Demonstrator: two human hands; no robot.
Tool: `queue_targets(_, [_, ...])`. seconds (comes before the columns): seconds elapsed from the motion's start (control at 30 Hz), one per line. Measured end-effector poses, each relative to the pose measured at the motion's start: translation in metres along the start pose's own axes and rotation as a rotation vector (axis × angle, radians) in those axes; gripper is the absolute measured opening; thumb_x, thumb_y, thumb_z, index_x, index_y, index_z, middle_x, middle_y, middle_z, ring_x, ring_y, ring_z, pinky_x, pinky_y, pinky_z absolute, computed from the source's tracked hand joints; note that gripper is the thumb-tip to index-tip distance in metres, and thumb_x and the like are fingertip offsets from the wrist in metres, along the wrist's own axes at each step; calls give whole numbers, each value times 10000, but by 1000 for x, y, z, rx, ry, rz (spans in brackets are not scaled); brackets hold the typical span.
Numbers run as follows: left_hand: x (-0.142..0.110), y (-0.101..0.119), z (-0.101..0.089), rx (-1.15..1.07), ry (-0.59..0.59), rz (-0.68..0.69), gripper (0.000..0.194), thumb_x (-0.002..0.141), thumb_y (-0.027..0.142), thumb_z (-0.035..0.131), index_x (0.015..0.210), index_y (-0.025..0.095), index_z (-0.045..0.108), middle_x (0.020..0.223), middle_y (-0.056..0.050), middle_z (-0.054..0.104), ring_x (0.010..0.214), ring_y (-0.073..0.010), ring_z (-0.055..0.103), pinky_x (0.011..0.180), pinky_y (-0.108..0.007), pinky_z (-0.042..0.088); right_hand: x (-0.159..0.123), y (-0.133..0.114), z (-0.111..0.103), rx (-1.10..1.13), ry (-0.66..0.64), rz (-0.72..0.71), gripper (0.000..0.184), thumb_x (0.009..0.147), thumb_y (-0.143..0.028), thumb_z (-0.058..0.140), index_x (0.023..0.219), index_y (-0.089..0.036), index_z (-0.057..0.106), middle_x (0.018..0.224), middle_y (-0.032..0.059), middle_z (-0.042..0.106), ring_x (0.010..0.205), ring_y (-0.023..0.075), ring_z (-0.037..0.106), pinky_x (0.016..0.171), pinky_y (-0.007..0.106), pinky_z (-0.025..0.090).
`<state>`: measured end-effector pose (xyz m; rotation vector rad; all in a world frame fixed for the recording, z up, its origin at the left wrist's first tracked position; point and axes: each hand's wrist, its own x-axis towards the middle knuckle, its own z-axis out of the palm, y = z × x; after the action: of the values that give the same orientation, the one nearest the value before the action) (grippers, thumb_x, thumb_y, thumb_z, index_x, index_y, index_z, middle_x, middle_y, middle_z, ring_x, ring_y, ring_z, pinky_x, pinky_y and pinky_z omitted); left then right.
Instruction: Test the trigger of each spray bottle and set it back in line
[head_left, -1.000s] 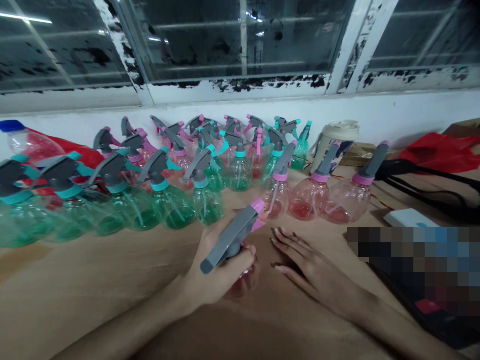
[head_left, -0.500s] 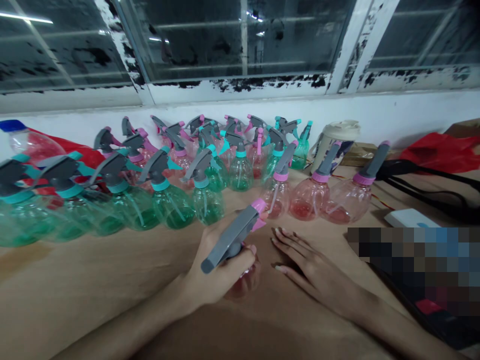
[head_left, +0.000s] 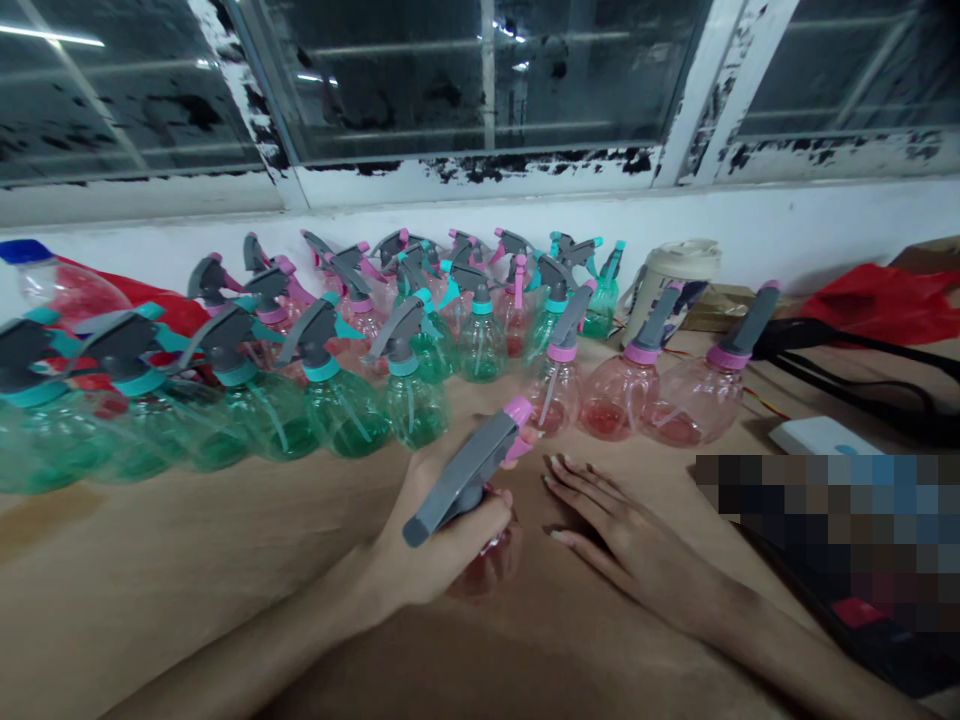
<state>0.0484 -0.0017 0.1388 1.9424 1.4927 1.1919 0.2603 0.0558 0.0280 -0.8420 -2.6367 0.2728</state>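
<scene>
- Pink spray bottle (head_left: 491, 565): in front of the person, between the forearms, over the near part of the table (head_left: 225, 560). Can't tell if its base touches the wood.
- Left hand (head_left: 427, 540): fingers clamped around the bottle just under the grey spray head (head_left: 465, 475); thumb on the near side. Far fingers partly hidden; one tip shows by the pink trigger (head_left: 517, 450), contact unclear.
- Right hand (head_left: 626, 530): palm down on the table, beside the bottle, thumb apart from the other fingers, holding nothing.
- Pink nozzle (head_left: 517, 408) points away, toward the pink bottles (head_left: 611, 400) and green bottles (head_left: 345, 410) behind.
- My take: firm grip at the neck, light on the thin body, which probably flexes. Bottle upright, fingertip off the trigger unless spray is wanted. Right palm could steady the base.
</scene>
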Motion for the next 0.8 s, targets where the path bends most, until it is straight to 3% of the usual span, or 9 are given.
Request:
queue_targets(0.2, [0,-5,-1,-5,-19,-30,139,674,185,492,769,240,577,714,-6,608,617,-168,566,563,-296,502,0,1,1,6,18,-11,546,899,-369,441,1399,-226,274,1434,58,347,1315,226,303,1063,474,305])
queue_targets(0.43, [-4,-6,5,48,114,-49,81,699,220,535,771,241,563,590,42,514,501,-129,492,507,-262,482,2,-2,-2,7,0,3,532,905,-365,428,1394,-204,292,1433,68,353,1321,217,292,1065,461,308])
queue_targets(0.6, [-3,-5,9,51,135,-29,71,729,191,510,780,240,503,623,40,507,538,-135,499,518,-260,463,2,-3,-5,0,-19,7,536,908,-393,415,1393,-198,295,1433,72,353,1324,213,288,1071,457,300])
queue_targets(0.8, [-4,-7,14,89,172,-45,94,730,166,513,720,227,442,562,60,415,468,-107,396,410,-226,352,3,3,-4,64,-7,5,541,901,-410,422,1392,-221,296,1417,70,388,1316,214,307,1066,469,302])
